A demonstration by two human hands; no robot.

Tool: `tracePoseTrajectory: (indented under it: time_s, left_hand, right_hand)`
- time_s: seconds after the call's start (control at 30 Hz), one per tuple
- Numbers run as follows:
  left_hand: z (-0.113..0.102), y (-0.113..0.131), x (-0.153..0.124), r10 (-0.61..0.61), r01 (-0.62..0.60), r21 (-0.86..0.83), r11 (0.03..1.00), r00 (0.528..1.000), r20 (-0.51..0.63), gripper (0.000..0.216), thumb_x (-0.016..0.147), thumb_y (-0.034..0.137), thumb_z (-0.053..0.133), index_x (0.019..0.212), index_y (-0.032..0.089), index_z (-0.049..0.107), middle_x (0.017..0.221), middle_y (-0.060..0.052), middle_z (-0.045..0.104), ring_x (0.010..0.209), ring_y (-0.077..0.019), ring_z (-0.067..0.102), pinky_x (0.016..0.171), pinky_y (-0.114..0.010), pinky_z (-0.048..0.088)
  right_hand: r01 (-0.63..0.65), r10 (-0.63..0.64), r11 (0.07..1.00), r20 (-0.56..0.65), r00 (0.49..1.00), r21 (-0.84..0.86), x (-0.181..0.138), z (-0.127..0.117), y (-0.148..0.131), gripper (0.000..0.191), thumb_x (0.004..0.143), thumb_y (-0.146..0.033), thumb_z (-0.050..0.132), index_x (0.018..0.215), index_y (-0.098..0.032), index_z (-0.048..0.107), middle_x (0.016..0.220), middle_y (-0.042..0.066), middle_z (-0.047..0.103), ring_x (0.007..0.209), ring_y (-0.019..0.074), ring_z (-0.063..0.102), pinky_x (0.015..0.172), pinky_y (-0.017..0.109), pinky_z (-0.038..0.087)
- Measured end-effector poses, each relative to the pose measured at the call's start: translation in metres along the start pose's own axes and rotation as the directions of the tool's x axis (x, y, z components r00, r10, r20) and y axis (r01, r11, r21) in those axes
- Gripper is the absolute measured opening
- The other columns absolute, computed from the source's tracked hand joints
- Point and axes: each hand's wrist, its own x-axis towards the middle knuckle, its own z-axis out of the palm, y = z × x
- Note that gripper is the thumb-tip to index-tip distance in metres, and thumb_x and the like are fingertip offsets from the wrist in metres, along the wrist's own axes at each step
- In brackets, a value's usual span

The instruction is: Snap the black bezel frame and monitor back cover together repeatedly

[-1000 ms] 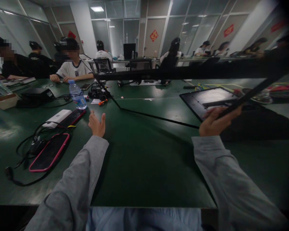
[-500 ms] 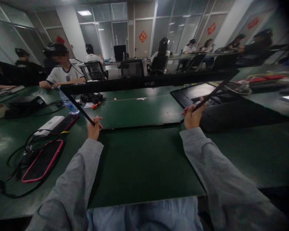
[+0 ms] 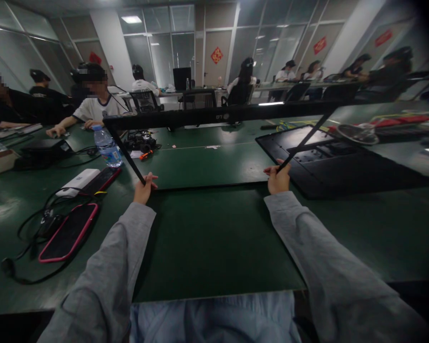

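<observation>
Both my hands grip a thin black monitor bezel (image 3: 196, 115), an empty rectangular frame with an LG logo on its wide far bar. My left hand (image 3: 143, 189) is closed around the lower end of its left side. On the opposite side my right hand (image 3: 279, 179) is closed near the lower right corner. The frame stands tilted, its wide bar raised and its thin near bar low over the green table (image 3: 214, 247). To the right of my right hand lies a large black monitor back cover (image 3: 364, 176), flat on the table.
At left lie a pink-edged phone (image 3: 69, 232), a white power bank (image 3: 79, 182) and a black cable (image 3: 25, 281). Behind them stands a water bottle (image 3: 107, 146), near black parts (image 3: 139, 141). A clear bowl-like item (image 3: 357, 134) sits far right. A person (image 3: 98, 107) works across the table.
The bezel's right side and my right hand have shifted slightly left, and the bezel's far left corner has moved right. The camera view has shifted a little. Both hands keep their grip.
</observation>
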Motion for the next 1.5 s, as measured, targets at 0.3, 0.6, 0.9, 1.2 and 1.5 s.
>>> tracePoseTrajectory:
  time_s: [0.3, 0.6, 0.9, 1.2, 1.5]
  left_hand:
    - [-0.002, -0.01, 0.004, 0.093, -0.088, 0.109, 0.99, 0.994, -0.048, 0.059, 0.094, 0.072, 0.047, 0.083, 0.02, 0.073, 0.055, 0.0, 0.059, 0.058, -0.0173, 0.063, 0.068, -0.03, 0.052]
    - [-0.002, 0.002, -0.001, 0.046, -0.036, 0.115, 0.993, 0.996, -0.082, 0.066, 0.091, 0.077, 0.046, 0.087, 0.018, 0.072, 0.053, 0.002, 0.056, 0.055, -0.0161, 0.059, 0.062, -0.028, 0.047]
    - [-0.005, -0.006, 0.001, 0.046, -0.036, 0.151, 0.988, 0.997, -0.06, 0.068, 0.091, 0.078, 0.044, 0.091, 0.017, 0.074, 0.054, 0.0, 0.058, 0.057, -0.0171, 0.06, 0.063, -0.029, 0.048]
    - [-0.009, -0.004, -0.004, -0.003, 0.04, 0.291, 0.956, 0.992, -0.128, 0.053, 0.1, 0.062, 0.044, 0.119, 0.019, 0.069, 0.073, -0.001, 0.071, 0.057, -0.0159, 0.064, 0.067, -0.03, 0.053]
    - [-0.005, -0.012, 0.001, 0.152, -0.111, 0.667, 0.737, 0.988, -0.003, 0.038, 0.095, 0.038, 0.052, 0.118, 0.016, 0.072, 0.121, -0.018, 0.071, 0.12, -0.0335, 0.064, 0.105, -0.047, 0.05]
  right_hand:
    - [-0.009, 0.009, 1.0, -0.001, 1.0, -0.016, -0.002, 0.002, -0.005, 0.032, 0.092, -0.028, 0.049, 0.123, -0.021, 0.044, 0.083, -0.001, 0.064, 0.076, 0.0179, 0.07, 0.088, 0.041, 0.061]
    - [0.005, -0.004, 0.999, 0.025, 1.0, -0.045, -0.001, 0.003, 0.0, 0.035, 0.093, -0.039, 0.05, 0.123, -0.022, 0.046, 0.083, 0.001, 0.065, 0.075, 0.0202, 0.07, 0.085, 0.044, 0.062]
    - [0.004, 0.0, 0.999, 0.067, 0.998, -0.05, -0.002, 0.001, -0.007, 0.032, 0.094, -0.04, 0.052, 0.121, -0.024, 0.048, 0.079, 0.0, 0.065, 0.071, 0.0204, 0.071, 0.08, 0.042, 0.063]
    - [-0.014, 0.047, 0.977, 0.152, 0.987, -0.211, -0.005, -0.005, -0.009, 0.048, 0.096, -0.03, 0.044, 0.142, -0.017, 0.041, 0.087, 0.002, 0.071, 0.067, 0.0153, 0.066, 0.077, 0.032, 0.059]
    - [-0.023, 0.125, 0.893, 0.199, 0.972, -0.45, -0.001, -0.006, 0.002, 0.04, 0.092, -0.027, 0.049, 0.129, -0.016, 0.058, 0.105, 0.014, 0.074, 0.104, 0.0278, 0.071, 0.101, 0.048, 0.052]
